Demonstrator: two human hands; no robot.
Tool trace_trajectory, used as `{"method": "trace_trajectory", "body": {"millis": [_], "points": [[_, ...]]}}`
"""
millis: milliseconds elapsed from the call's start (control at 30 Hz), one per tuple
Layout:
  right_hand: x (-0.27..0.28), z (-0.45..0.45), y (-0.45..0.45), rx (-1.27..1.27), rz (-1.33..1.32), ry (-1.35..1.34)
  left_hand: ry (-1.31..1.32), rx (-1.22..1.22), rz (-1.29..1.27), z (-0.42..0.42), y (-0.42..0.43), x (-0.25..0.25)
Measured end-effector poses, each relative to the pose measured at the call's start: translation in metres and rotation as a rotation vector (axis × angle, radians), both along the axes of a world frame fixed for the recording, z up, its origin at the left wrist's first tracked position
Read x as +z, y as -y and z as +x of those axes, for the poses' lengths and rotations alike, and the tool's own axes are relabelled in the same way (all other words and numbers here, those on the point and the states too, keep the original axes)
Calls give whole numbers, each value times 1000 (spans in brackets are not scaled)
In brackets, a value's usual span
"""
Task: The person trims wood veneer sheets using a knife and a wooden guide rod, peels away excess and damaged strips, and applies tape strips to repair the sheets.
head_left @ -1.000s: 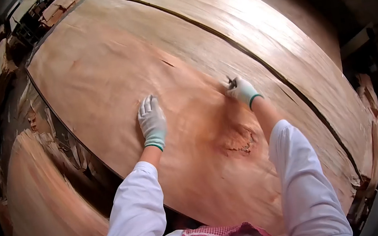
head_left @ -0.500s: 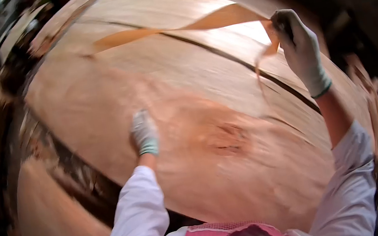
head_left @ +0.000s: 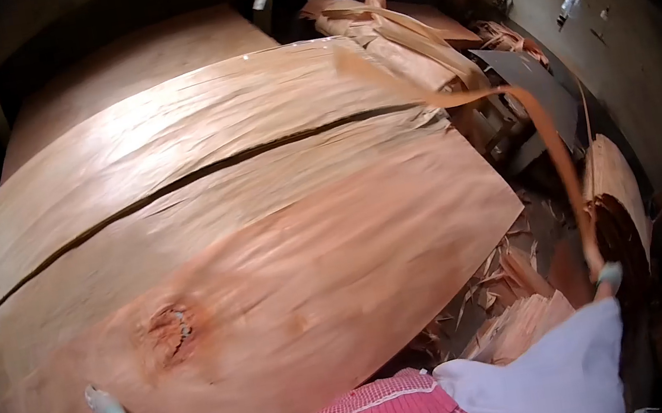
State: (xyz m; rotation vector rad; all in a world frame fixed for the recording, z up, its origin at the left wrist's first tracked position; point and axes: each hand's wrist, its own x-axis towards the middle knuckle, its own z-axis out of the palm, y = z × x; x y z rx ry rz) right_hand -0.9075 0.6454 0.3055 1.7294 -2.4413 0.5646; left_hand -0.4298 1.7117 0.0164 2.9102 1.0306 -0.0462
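A large reddish veneer sheet (head_left: 338,249) with a cracked knot (head_left: 179,330) lies over paler sheets (head_left: 161,130) that have a long dark gap between them. At the lower left, my left hand (head_left: 105,405), in a pale glove, rests on the reddish sheet with its fingers lying flat. My right hand (head_left: 610,277) is stretched out to the far right, closed on the end of a long thin veneer strip (head_left: 548,135). The strip arches up and back to the left over the far corner of the sheets. The right fingers are small and partly hidden.
Torn veneer scraps (head_left: 520,289) litter the floor at the right of the stack. Folded veneer pieces (head_left: 410,49) lie beyond the far right corner. A rolled bundle (head_left: 611,177) stands near my right hand, and another veneer stack (head_left: 141,67) is behind.
The view has turned to the right. My right hand has pulled a strip up from the sheets and swung it out to the right. My left hand still lies on the sheet.
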Motion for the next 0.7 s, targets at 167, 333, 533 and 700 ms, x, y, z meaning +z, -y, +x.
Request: {"method": "trace_trajectory", "body": {"millis": [167,333,533,700], "points": [[-189,-104,-32,-219,628,-86,227,-122,215,62,52,6],[-232,-67,27,104,452,-98,229,-558,448,134,188,-22],[-137,138,60,804,147,536,568,-879,-433,47,418,121],[-105,360,42,1150,388,1046,577,-945,-397,36,421,153]]}}
